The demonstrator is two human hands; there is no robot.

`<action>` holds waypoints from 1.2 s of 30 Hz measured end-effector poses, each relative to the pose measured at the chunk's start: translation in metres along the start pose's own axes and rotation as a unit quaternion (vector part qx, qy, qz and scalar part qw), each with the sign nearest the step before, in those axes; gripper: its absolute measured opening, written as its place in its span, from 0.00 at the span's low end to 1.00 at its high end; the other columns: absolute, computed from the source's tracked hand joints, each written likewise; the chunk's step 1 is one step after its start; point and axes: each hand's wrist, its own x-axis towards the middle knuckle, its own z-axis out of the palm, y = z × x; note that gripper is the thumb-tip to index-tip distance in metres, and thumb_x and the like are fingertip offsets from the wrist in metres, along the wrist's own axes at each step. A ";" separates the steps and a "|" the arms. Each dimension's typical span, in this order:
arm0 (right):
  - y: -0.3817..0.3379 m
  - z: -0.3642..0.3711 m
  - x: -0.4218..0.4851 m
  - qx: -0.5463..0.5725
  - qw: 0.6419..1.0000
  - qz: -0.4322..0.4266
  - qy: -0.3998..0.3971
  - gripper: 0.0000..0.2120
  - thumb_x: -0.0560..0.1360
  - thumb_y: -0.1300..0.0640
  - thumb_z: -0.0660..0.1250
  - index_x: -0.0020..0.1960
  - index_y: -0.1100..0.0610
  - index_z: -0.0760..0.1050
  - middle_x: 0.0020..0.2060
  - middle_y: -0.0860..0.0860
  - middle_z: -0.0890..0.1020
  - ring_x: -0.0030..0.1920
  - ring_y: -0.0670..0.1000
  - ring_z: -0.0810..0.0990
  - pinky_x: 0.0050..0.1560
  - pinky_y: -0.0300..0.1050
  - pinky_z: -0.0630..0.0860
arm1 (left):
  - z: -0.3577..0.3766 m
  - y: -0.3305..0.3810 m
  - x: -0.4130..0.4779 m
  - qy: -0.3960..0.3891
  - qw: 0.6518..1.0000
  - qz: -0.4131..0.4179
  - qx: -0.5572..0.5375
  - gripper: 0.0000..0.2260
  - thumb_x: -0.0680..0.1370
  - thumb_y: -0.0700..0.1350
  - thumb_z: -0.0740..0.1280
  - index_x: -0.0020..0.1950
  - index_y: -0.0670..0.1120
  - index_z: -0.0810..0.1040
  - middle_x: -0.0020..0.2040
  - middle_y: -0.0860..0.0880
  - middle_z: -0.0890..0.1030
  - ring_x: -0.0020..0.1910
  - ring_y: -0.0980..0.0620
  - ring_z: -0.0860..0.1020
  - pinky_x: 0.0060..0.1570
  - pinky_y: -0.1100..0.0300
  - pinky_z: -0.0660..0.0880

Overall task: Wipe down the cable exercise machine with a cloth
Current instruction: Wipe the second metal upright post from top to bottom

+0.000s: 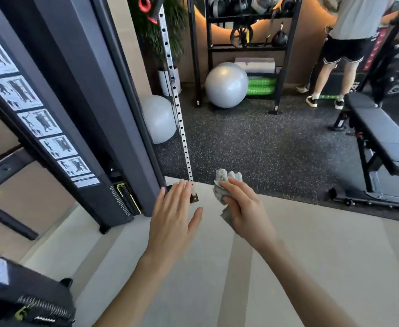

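The right hand [243,206] grips a bunched pale grey cloth [226,181], fingers curled over it. The wad sticks out past the fingertips toward twelve o'clock, and a flatter tail shows under the palm toward seven o'clock. At nine o'clock of it, just beside, the left hand [172,215] is spread flat and holds nothing, fingers straight and pointing to twelve o'clock, thumb out to three o'clock. Both hands hang over a pale striped floor mat [217,267]. The left fingertips reach the foot of the perforated steel rail [179,114] of the cable machine; I cannot tell whether they touch it. The rail's long axis runs from that foot up toward twelve o'clock, leaning slightly to eleven. At ten o'clock of the hands stands the machine's dark column [75,90], its long axis sloping from the base up toward eleven o'clock, with a strip of exercise diagrams [28,90] on its face and the weight stack [125,199] at its base. Beyond lies dark speckled flooring [264,142], with a bench [382,138] at three o'clock. Farther off are two grey exercise balls [226,84], a black storage rack [241,43] at twelve o'clock, and another person [342,43] standing at two o'clock.
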 end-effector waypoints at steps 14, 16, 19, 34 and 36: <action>0.160 0.070 0.254 0.028 0.998 -0.058 -0.005 0.18 0.78 0.57 0.58 0.62 0.64 0.76 0.60 0.60 0.77 0.58 0.60 0.76 0.63 0.40 0.67 | 0.130 -0.077 0.256 0.010 0.998 -0.020 0.058 0.26 0.81 0.55 0.55 0.71 0.37 0.69 0.70 0.41 0.72 0.69 0.44 0.71 0.71 0.46 0.60; 0.177 0.075 0.292 0.035 0.997 -0.063 -0.005 0.17 0.78 0.57 0.59 0.62 0.64 0.76 0.60 0.59 0.77 0.59 0.58 0.75 0.64 0.38 0.66 | 0.144 -0.086 0.293 0.007 0.998 -0.021 0.059 0.26 0.81 0.55 0.55 0.72 0.38 0.68 0.70 0.42 0.72 0.70 0.45 0.70 0.71 0.46 0.60; 0.203 0.083 0.341 0.049 0.997 -0.068 0.002 0.16 0.78 0.58 0.59 0.62 0.64 0.76 0.60 0.58 0.76 0.59 0.55 0.74 0.65 0.36 0.65 | 0.164 -0.099 0.345 0.010 0.997 -0.019 0.073 0.26 0.81 0.55 0.54 0.72 0.38 0.68 0.70 0.41 0.72 0.70 0.45 0.70 0.71 0.46 0.61; 0.306 0.145 0.578 0.179 0.968 -0.163 -0.068 0.16 0.78 0.59 0.61 0.63 0.62 0.76 0.62 0.57 0.76 0.62 0.55 0.75 0.66 0.40 0.66 | 0.227 -0.164 0.545 0.021 0.969 -0.145 0.201 0.28 0.82 0.56 0.51 0.75 0.38 0.64 0.74 0.40 0.67 0.73 0.43 0.65 0.73 0.44 0.60; 0.308 0.150 0.612 0.208 0.958 -0.185 -0.072 0.17 0.78 0.58 0.59 0.64 0.62 0.76 0.63 0.57 0.76 0.63 0.53 0.74 0.67 0.39 0.66 | 0.223 -0.174 0.570 0.035 0.957 -0.167 0.235 0.29 0.82 0.57 0.50 0.76 0.39 0.61 0.75 0.40 0.63 0.75 0.43 0.61 0.74 0.44 0.58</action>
